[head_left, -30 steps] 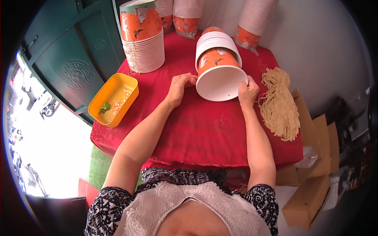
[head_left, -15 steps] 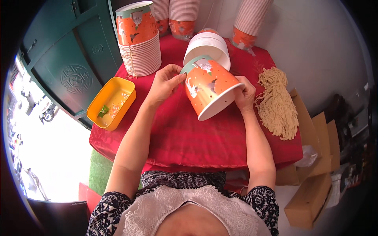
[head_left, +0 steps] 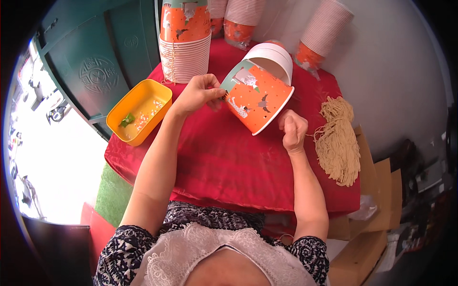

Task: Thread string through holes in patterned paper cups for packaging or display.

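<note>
– Orange and pale green; see the printed bucket [head_left: 255, 97] at one o'clock in view, tilted above the red desk [head_left: 229, 164]?
– Yes; gripped at its base edge by the clamped fingers of the left hand [head_left: 196, 94]; facing four o'clock with its open end.
– Noticed any change?
– Apparently let go with the right hand [head_left: 293, 129]; curled those fingers together just beside the open end, near the cord bundle [head_left: 338, 145] at three o'clock; cannot tell whether around anything.
– Meaning?
– Probably held by the left alone; freed the right for work there.
</note>
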Demonstrator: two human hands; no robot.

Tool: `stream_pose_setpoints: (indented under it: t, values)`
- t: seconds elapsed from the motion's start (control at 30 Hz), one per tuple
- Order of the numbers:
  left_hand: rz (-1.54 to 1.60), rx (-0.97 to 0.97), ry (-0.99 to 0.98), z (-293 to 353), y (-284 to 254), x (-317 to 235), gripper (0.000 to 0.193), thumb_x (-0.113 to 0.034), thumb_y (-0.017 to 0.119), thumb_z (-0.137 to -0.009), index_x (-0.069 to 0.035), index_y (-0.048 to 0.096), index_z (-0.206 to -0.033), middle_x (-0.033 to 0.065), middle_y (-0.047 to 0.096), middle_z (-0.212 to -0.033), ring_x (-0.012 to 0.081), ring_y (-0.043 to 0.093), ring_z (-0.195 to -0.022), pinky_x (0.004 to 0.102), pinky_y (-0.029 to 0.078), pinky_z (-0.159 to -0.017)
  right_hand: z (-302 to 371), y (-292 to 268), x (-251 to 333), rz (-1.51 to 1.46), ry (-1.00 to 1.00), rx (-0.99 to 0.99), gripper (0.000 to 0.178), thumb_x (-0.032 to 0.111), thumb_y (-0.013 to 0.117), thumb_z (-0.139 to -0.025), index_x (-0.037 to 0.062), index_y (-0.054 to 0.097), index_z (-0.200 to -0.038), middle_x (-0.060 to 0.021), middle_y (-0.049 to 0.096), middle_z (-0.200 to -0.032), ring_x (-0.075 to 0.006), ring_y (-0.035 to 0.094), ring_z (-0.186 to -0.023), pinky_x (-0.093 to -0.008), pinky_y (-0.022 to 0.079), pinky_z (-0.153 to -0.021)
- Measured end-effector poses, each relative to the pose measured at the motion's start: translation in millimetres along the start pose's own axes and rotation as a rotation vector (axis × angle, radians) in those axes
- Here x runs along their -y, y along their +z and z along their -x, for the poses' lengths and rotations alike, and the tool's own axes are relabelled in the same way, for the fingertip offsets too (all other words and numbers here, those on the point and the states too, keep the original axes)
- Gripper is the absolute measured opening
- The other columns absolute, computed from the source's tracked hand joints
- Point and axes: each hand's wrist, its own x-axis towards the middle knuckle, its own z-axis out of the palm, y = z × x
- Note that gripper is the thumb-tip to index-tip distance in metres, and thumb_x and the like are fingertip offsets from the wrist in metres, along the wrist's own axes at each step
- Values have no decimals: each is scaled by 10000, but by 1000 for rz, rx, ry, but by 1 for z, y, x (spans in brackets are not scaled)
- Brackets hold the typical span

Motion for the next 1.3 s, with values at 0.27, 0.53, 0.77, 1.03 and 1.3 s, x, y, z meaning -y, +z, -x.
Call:
stream_pose_setpoints:
  t: [0.27, 0.53, 0.77, 1.03, 1.3]
  values:
    - [33, 16, -12, -2, -3, 9, 193, -138, 695, -844, -17, 548, -815, 91, 661, -747, 175, 663, -603, 283, 543, -542, -3, 21, 25, 191, -159, 172, 119, 63, 661, -726, 20, 585, -807, -77, 547, -608, -192, 540, -467, -320, 428, -444]
    - [64, -380, -5, -8, -16, 24, 505, -476, 464, -978, -68, 620, -723, 19, 561, -589, 116, 509, -484, 250, 367, -437, -17, 30, 46, 427, -465, 43, 170, -87, 645, -725, -1, 557, -843, -137, 599, -756, -308, 610, -610, -385, 482, -503]
    - [-2, -703, 213, -16, -17, 29, 421, -334, 511, -991, -26, 646, -737, 16, 611, -661, 89, 504, -519, 244, 393, -493, -27, 22, 76, 623, -556, 183, 83, 52, 627, -722, 78, 587, -790, -39, 573, -706, -185, 608, -654, -298, 521, -533]
    - [155, -648, 62, -14, -25, 29, 423, -346, 525, -985, -25, 629, -730, 56, 623, -619, 125, 566, -503, 268, 455, -469, -24, 26, 81, 521, -515, 307, 191, 25, 688, -739, 38, 628, -920, -80, 629, -946, -214, 638, -791, -324, 556, -623]
    - [151, -636, 78, -12, -30, 36, 434, -342, 528, -989, -13, 630, -723, 68, 641, -631, 129, 585, -510, 267, 478, -481, -1, -84, 41, 695, -56, 243, 73, 20, 631, -841, -8, 664, -900, -127, 656, -896, -294, 609, -882, -390, 494, -797]
